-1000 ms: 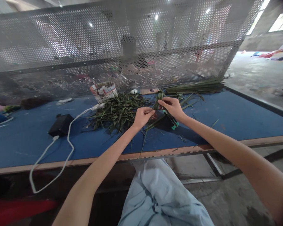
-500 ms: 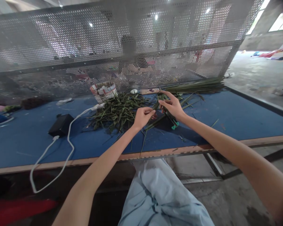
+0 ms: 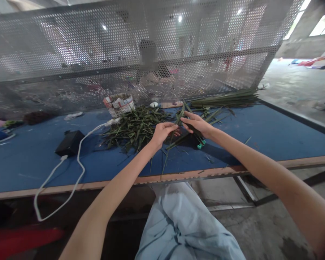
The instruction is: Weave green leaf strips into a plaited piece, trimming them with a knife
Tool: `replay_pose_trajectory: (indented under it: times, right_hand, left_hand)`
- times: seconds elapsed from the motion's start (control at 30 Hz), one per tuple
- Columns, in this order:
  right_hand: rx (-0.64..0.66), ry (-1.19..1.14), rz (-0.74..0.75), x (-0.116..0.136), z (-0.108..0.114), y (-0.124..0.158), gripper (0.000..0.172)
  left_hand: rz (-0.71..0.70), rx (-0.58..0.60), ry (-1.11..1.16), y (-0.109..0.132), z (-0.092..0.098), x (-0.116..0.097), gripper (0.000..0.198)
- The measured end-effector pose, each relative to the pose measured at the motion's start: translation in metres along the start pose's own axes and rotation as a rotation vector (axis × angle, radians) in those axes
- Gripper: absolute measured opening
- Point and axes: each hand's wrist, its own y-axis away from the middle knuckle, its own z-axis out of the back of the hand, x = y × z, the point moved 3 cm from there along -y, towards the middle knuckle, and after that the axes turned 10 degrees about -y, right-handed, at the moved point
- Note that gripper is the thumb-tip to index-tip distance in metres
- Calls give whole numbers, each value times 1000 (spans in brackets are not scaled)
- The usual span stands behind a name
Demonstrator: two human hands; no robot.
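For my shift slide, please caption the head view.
Both hands at a green leaf strip, beside a leafy pile on a blue tabletop.

Dark green is seen in the held leaves [image 3: 181,116] and in the leaf pile [image 3: 138,128]. The tabletop [image 3: 260,133] is coloured blue, edged in pale tan. The box [image 3: 70,143] is coloured black, the cable [image 3: 83,169] white. The container [image 3: 121,107] is patched in white and red; the grey panel [image 3: 97,47] is patterned with round holes. Pale blue trousers [image 3: 184,213] are shown.

No lettering is legible, marks [image 3: 192,177] on the table edge [image 3: 300,162] included.
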Motion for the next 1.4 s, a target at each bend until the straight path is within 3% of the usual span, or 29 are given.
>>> replay_pose_trajectory:
  times: [0.2,0.37,0.5,0.67,0.77,0.93,1.23,1.4]
  right_hand:
    - [90,72,-85,0,-5,3,66]
    - [130,69,-133,4,-8,7,79]
    - [163,89,-132,4,-9,8,79]
    - [48,89,-29,-2,-5,3,80]
    - [-6,98,-7,-7,-3,1,67]
    - [6,123,-4,-14,-3,-1,59]
    - [130,126,-50,-7,-11,5,64]
    - [123,132,-101,-5,-12,6,65]
  left_hand:
    - [34,15,79,-5,5,4,14]
    - [76,-152,132,-8,13,5,10]
    - [61,-191,103,-5,14,1,11]
    - [9,-107,6,-1,8,-3,13]
    - [2,-58,4,-1,5,-2,12]
    - [88,37,84,-4,3,4,12]
    - [57,-123,78,-5,9,6,19]
    - [38,-126,21,-4,8,2,21]
